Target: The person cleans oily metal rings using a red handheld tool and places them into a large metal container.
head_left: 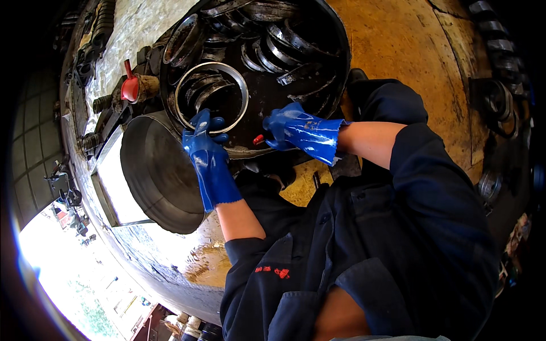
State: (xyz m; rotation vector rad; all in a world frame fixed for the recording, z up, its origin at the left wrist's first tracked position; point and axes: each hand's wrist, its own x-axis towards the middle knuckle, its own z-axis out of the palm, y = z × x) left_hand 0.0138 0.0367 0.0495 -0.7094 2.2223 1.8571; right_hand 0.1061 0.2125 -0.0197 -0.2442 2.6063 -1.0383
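My left hand (206,145), in a blue rubber glove, grips the near edge of a bare metal ring (244,94). Its fingers reach over the rim, and the ring is held above a round, dark tub (344,35). To the right, my right hand (293,128) in a matching glove is closed over the tub's near part. A small red-ended piece (259,139) sticks out from its fingers; the rest is hidden, so its kind cannot be told. Inside the tub lie several blackened, curved metal ring pieces (278,54), wet or oily looking.
A wide metal drum (162,182) lies tilted at the tub's left, beside my left forearm. Beyond it stands a red scoop-like thing (130,88) among dark metal parts. More rings (497,105) rest at the far right, past the stained yellow floor (392,40).
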